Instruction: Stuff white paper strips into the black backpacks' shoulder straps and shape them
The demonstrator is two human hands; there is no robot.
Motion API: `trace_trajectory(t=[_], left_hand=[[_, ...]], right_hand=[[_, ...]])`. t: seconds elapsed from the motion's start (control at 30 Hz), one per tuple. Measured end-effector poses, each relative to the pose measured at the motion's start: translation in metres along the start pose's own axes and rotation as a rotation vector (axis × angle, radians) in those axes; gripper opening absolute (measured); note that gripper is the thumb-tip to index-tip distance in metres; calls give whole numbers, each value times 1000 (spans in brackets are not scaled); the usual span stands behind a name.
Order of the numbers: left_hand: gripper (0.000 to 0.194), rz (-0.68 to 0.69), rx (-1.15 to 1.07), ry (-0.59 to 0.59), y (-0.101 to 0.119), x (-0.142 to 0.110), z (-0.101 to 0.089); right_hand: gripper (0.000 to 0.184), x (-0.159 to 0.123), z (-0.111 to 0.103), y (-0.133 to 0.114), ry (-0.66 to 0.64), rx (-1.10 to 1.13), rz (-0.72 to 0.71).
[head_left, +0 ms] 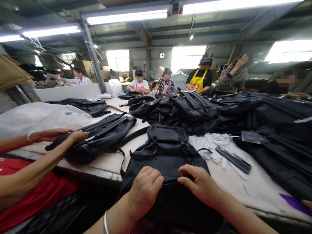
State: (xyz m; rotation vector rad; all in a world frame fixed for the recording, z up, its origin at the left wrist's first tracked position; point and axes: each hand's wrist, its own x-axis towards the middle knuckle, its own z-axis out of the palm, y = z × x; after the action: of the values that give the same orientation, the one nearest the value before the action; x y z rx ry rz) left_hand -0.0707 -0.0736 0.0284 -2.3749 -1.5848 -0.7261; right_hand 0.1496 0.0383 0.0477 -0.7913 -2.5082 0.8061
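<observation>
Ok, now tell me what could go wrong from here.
The front backpack seems to reach past the near edge of the table, so it might slip if the left hand and right hand lose their grip. The phone lies against loose white pieces, so dragging those could shift it. A black strap lies between this backpack and the neighbouring bag, and might snag.

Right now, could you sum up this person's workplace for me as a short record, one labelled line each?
Left hand: curled on the near edge of a black backpack
Right hand: fingertips at the same edge; firmness of grip unclear
Right of backpack: phone by white pieces on the table
Left of backpack: co-worker's hand at another black bag
Beyond: heaped black bags
</observation>
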Motion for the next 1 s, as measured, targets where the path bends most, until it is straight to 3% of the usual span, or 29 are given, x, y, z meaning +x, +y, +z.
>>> trace_trajectory(t=[0.13, 0.2, 0.27, 0.33, 0.43, 0.57, 0.7, 0.8, 0.9, 0.93, 1.0], left_hand=[[7, -53, -268, -118, -8, 7, -21], [10, -60, -359, -173, -10, 8, -30], [11, -52, -386, -223, -11, 8, -35], [8, -32, -351, -258, -12, 7, -34], [2, 5, -220, -276, -11, 6, -27], [16, 19, -109, -279, -10, 4, -24], [36, -125, -82, -363, -24, -9, -29], [30, -275, -102, -413, -39, -26, -27], [18, -333, -120, -389, -48, -37, -21], [16, -335, -115, -364, -49, -37, -19], [15, -338, -97, -319, -52, -31, -17]], right_hand=[[45, -32, -2, 5, 144, -322, -236], [41, -45, 2, 10, 224, -423, -273], [23, -52, 7, 16, 284, -427, -258], [5, -52, 9, 22, 254, -379, -217], [20, -46, 5, 25, 111, -304, -159], [24, -37, -3, 26, -5, -187, -103], [21, -39, -6, 32, -16, -149, -47], [11, -49, -7, 43, -48, -192, -40], [54, -59, -10, 58, -69, -194, -38], [58, -60, -11, 62, -66, -181, -31], [42, -57, -14, 69, -72, -147, -18]])
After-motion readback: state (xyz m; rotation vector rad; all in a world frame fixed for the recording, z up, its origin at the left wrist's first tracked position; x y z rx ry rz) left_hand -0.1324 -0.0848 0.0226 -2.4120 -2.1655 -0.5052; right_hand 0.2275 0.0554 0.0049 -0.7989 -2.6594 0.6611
